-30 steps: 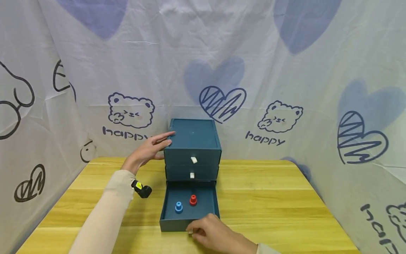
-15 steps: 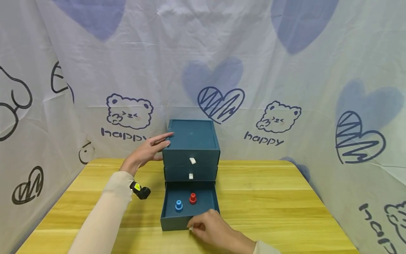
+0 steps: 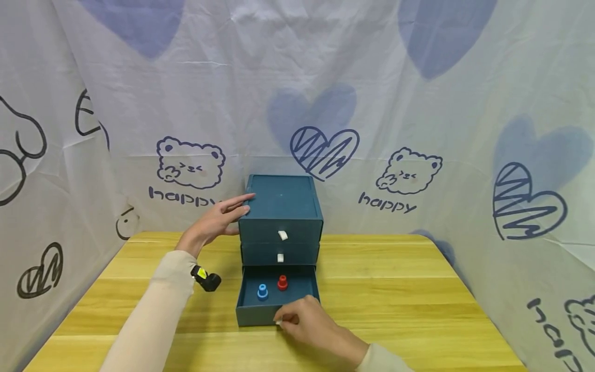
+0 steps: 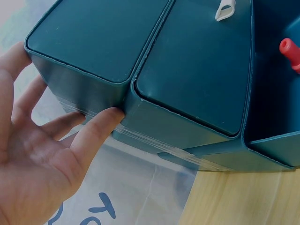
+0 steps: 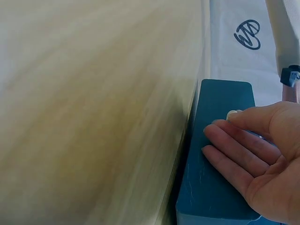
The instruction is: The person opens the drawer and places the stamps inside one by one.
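Note:
A dark teal drawer cabinet (image 3: 281,199) stands on the table, its upper two drawers closed. Its bottom drawer (image 3: 254,316) is partly pulled out. Inside that drawer stand a small blue stepped knob-like piece (image 3: 262,293) and a similar red piece (image 3: 282,283). My left hand (image 3: 214,223) rests on the cabinet's left side and top edge; in the left wrist view its fingers are spread against the side wall. At the drawer's front, my right hand (image 3: 309,323) pinches the white pull tab (image 5: 230,114) between thumb and index finger. Most of the tab is hidden.
White pull tabs (image 3: 282,235) hang on the upper drawer fronts. The wooden table (image 3: 390,294) extends to both sides. A white cloth (image 3: 362,113) with hearts and bears hangs behind and at the sides. A small black device (image 3: 206,279) is strapped to the left wrist.
The bottom drawer has slid inward toward the cabinet, carrying the blue and red pieces with it. My right hand has moved forward along with it. My left hand has stayed in place.

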`<state>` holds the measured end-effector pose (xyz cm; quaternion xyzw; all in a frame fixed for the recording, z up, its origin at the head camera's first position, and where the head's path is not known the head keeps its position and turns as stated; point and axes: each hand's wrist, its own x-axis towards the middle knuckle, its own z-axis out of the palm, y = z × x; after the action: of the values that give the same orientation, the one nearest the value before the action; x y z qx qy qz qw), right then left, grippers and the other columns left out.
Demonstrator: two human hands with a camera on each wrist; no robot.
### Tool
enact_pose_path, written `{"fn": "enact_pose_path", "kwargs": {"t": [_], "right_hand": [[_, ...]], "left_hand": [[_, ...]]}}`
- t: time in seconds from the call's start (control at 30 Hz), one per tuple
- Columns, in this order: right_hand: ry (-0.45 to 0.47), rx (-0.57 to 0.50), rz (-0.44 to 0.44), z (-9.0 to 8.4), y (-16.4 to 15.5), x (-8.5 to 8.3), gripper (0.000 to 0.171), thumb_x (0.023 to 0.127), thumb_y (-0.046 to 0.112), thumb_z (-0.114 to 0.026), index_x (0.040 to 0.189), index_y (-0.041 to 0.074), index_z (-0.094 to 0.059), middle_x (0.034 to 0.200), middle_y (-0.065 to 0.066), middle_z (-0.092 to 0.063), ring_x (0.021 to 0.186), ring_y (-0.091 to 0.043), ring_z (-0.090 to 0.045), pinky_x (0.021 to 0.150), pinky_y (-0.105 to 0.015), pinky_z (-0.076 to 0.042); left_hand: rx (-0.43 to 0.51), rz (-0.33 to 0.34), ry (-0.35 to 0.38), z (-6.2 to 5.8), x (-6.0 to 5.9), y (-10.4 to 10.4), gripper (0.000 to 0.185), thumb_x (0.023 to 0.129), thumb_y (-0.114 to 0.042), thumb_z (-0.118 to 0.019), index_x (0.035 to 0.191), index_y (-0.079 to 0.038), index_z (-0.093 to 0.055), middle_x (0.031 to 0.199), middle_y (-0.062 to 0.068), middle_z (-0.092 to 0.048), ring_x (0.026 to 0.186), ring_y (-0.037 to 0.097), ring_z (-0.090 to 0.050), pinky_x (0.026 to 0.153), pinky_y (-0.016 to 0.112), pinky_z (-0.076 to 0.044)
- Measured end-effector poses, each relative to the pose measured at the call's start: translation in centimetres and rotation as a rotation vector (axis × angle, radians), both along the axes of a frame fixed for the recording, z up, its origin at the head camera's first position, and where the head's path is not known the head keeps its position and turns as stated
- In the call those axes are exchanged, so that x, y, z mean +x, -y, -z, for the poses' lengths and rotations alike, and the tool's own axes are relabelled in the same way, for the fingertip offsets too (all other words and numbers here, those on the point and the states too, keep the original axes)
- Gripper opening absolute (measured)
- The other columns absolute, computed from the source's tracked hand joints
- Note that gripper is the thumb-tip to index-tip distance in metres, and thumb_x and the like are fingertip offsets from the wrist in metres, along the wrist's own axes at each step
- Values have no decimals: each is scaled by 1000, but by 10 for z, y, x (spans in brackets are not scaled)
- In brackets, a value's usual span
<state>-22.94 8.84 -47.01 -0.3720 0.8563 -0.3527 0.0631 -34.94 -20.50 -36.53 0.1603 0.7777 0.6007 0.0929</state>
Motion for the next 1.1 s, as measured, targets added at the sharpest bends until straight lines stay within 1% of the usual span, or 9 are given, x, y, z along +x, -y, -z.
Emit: {"fn": "enact_pose_path", "kwargs": {"t": [0.13, 0.27, 0.47, 0.67, 0.8, 0.97, 1.1], "right_hand": [[-15, 0, 5, 0, 1, -8, 12, 91, 3, -75, 100, 8, -82, 91, -2, -81, 76, 8, -66, 72, -8, -55], [-7, 3, 10, -2, 1, -16, 12, 91, 3, -75, 101, 7, -82, 91, -2, -81, 75, 7, -67, 72, -9, -55], [-17, 7, 21, -3, 3, -26, 11, 92, 4, -75, 101, 7, -82, 91, -3, -81, 74, 6, -67, 72, -10, -55], [-36, -18, 16, -1, 4, -38, 12, 92, 2, -74, 101, 5, -82, 92, -7, -81, 77, -2, -73, 72, -13, -57], [-54, -24, 25, 2, 5, -46, 13, 92, 1, -74, 102, 4, -81, 93, -8, -81, 78, -6, -74, 73, -14, -57], [-70, -32, 38, 4, 6, -56, 13, 93, 2, -74, 103, 5, -82, 93, -7, -81, 76, -7, -73, 73, -15, -58], [-99, -19, 45, 6, 8, -63, 13, 93, 3, -74, 104, 6, -82, 93, -6, -81, 76, -5, -72, 73, -15, -58]], "left_hand": [[-3, 0, -1, 0, 0, 0, 62, 106, -44, -55, 162, -27, -35, 174, 12, -17, 160, 43, -15, 115, 66, -40], [-9, 0, -3, -1, 0, -1, 62, 106, -45, -55, 162, -27, -36, 174, 12, -17, 160, 43, -15, 116, 67, -38], [-8, 1, -3, 0, -1, 0, 61, 106, -45, -56, 161, -28, -36, 174, 11, -18, 160, 42, -16, 115, 66, -39], [-4, 6, -1, 0, -1, 0, 61, 106, -44, -55, 162, -28, -36, 174, 11, -17, 160, 42, -16, 116, 66, -39], [-2, 5, 1, 1, -1, 0, 61, 106, -45, -55, 162, -28, -36, 174, 11, -18, 160, 41, -16, 116, 66, -39], [2, 6, 1, 1, -1, 1, 60, 106, -45, -55, 162, -29, -36, 174, 11, -18, 160, 41, -16, 115, 66, -40], [9, 11, -1, 1, -1, 2, 60, 107, -44, -54, 162, -28, -36, 174, 11, -18, 160, 41, -16, 115, 66, -40]]}}
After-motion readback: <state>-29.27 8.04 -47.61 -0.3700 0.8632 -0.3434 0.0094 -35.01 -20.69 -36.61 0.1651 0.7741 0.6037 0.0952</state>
